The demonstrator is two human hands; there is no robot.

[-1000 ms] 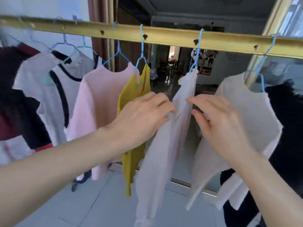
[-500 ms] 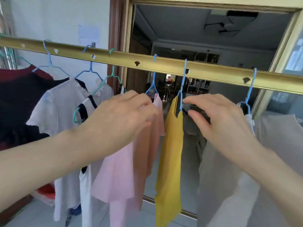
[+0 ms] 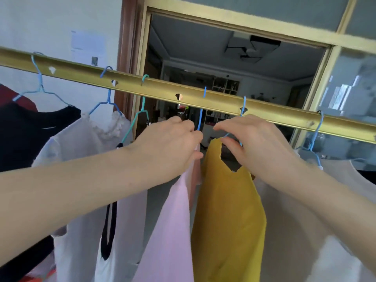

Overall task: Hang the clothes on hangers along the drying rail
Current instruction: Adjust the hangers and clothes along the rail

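2 grips, left fingers (image 3: pixel 191 139) clamped on pink top (image 3: pixel 173 231), right fingers (image 3: pixel 230 126) pinching yellow top (image 3: pixel 230 210)

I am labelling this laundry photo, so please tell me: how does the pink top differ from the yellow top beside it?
The pink top is pale; the yellow top is deep mustard. The left hand grips the pink top's upper edge, hiding its neckline; the right hand pinches at the yellow top's neck, whose notch shows. Both hang on blue wire hangers from the gold rail.
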